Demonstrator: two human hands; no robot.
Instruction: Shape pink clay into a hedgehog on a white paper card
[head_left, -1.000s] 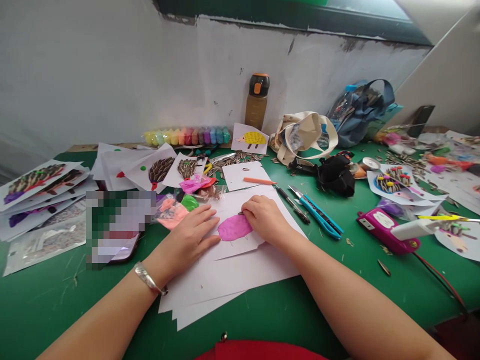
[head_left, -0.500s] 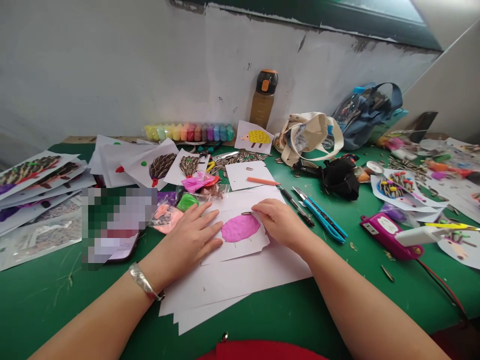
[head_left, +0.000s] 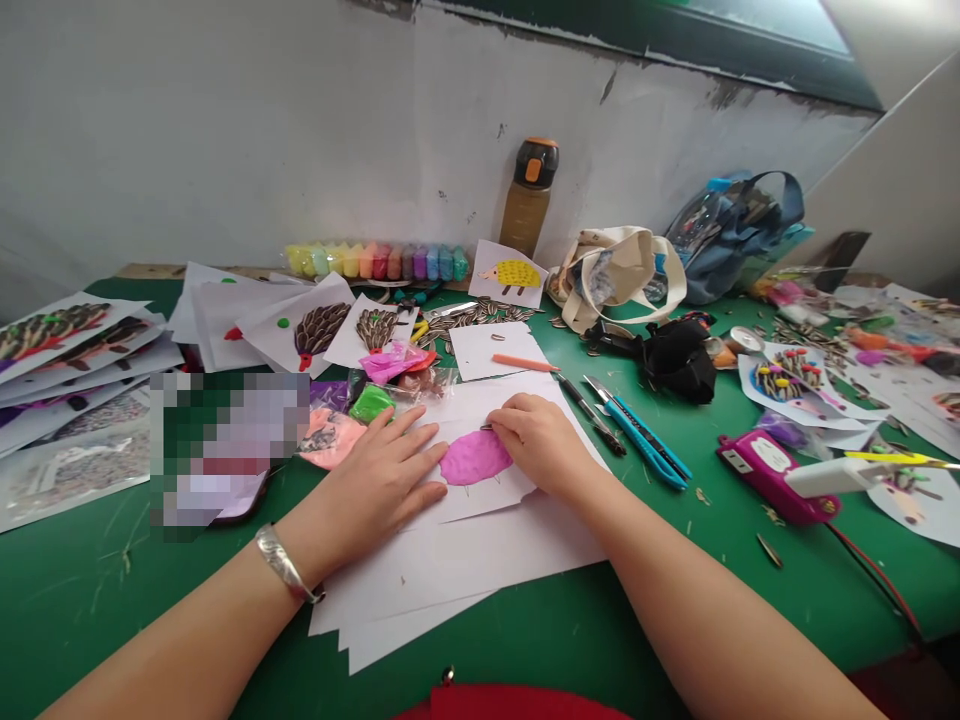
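A purple clay oval [head_left: 474, 460] covers part of a small white sheet, with short drawn legs under it. My left hand [head_left: 386, 480] lies with fingers spread on the paper, its fingertips beside the oval's left edge. At the oval's upper right, my right hand [head_left: 536, 435] pinches a striped sunflower seed [head_left: 486, 427] between thumb and fingers, close to the clay's top edge. Beneath the small sheet is a stack of larger white sheets [head_left: 420, 590]. An orange pencil-like stick [head_left: 525, 362] rests on another white sheet just behind.
Loose seeds [head_left: 491, 312], a blue cutter [head_left: 649, 440], a black pen [head_left: 592, 415] and a magenta glue gun [head_left: 776, 475] surround the sheets. Clay packets [head_left: 371, 402], a phone [head_left: 244, 500] and finished pictures [head_left: 56, 335] are at left. A bottle [head_left: 529, 205] stands by the wall.
My right hand has moved slightly left with the seed, further over the top edge of the purple clay. My left hand has hardly moved; the view shifted a little.
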